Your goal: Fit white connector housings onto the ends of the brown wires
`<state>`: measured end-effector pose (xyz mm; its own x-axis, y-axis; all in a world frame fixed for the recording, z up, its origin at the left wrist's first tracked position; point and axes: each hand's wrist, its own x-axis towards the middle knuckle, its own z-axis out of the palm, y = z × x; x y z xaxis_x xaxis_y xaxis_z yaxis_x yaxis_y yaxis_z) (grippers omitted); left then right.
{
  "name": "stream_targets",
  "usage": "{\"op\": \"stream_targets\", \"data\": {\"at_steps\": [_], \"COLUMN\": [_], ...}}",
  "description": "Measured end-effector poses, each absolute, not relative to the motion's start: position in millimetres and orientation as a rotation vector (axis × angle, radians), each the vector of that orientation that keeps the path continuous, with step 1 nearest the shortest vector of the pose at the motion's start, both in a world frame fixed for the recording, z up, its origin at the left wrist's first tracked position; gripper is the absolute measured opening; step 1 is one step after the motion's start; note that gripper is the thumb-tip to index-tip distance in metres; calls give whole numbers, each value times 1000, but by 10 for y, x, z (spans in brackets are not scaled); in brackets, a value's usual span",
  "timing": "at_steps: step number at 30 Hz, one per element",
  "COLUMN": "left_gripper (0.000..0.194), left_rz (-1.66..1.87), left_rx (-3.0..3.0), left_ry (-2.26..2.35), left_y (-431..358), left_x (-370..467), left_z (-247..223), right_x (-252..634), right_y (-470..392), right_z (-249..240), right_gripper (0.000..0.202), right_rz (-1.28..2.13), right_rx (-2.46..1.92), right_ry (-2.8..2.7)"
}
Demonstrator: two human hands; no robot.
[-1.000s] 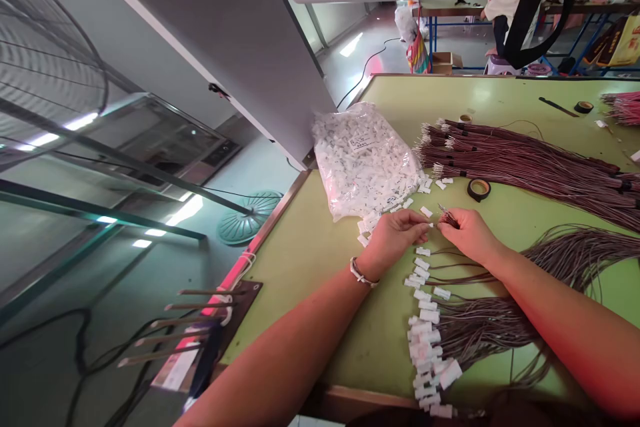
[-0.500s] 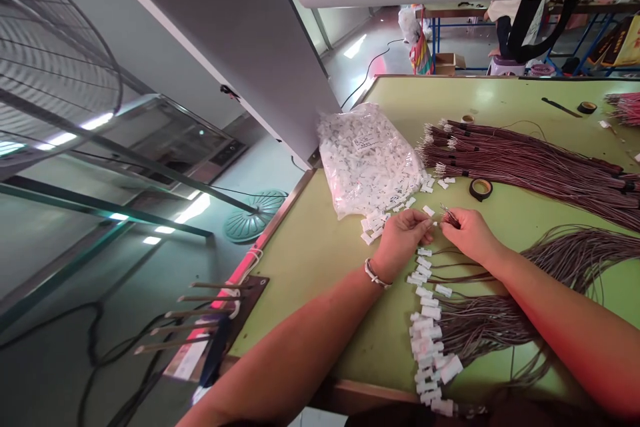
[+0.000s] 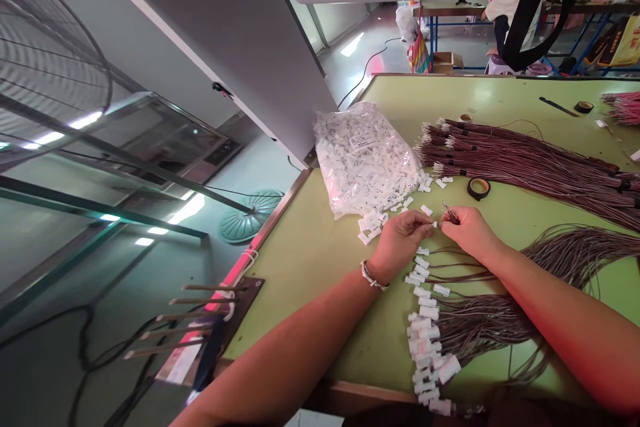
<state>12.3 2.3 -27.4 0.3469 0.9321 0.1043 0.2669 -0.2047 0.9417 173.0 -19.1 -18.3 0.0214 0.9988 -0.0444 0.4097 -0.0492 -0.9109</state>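
My left hand (image 3: 406,237) pinches a small white connector housing (image 3: 434,224), mostly covered by the fingertips. Close to it on the right, my right hand (image 3: 467,230) is closed around a few thin brown wires (image 3: 450,213), whose metal-tipped ends stick out past the fingers. The two hands almost meet; whether a wire sits inside the housing cannot be made out. Below them runs a column of white connectors (image 3: 424,331) fitted on brown wires (image 3: 480,323). Loose white housings (image 3: 371,224) lie left of my left hand.
A clear plastic bag (image 3: 367,153) full of white housings lies beyond my hands. Taped brown wire bundles (image 3: 525,157) stretch to the right, near a black tape roll (image 3: 479,189). A rack of rods (image 3: 200,313) juts from the left table edge. Someone sits (image 3: 503,20) in the background.
My hands hold nearly the same pose, with the left fingertips and the housing slightly closer to the right hand. The whole view has shifted a little.
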Motion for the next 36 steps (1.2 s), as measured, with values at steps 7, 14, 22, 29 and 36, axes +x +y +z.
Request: {"op": "stream_targets", "data": {"at_steps": [7,14,22,29,36], "left_gripper": [6,10,13,14,3], "left_rz": [863,961,972,985,1055], "left_rx": [1670,1368,1291,1270,1703], "left_ry": [1039,1022,968,1001,1026], "left_y": [6,13,45,35,29], "left_x": [173,210,178,162,156], "left_z": [-288,-286,-284,-264,-256], "right_x": [1732,1702,1721,1748,1745], "right_y": [-181,-210,-191,-194,-193], "right_z": [-216,-132,-136,-91,-128], "right_gripper": [10,14,19,16,22], "right_rz": [944,1017,1061,1146,1205], "right_rx": [-1576,-1552,-1595,-1608,-1481], "right_ry": [-1532,-1432,-1422,-1358,-1419]}}
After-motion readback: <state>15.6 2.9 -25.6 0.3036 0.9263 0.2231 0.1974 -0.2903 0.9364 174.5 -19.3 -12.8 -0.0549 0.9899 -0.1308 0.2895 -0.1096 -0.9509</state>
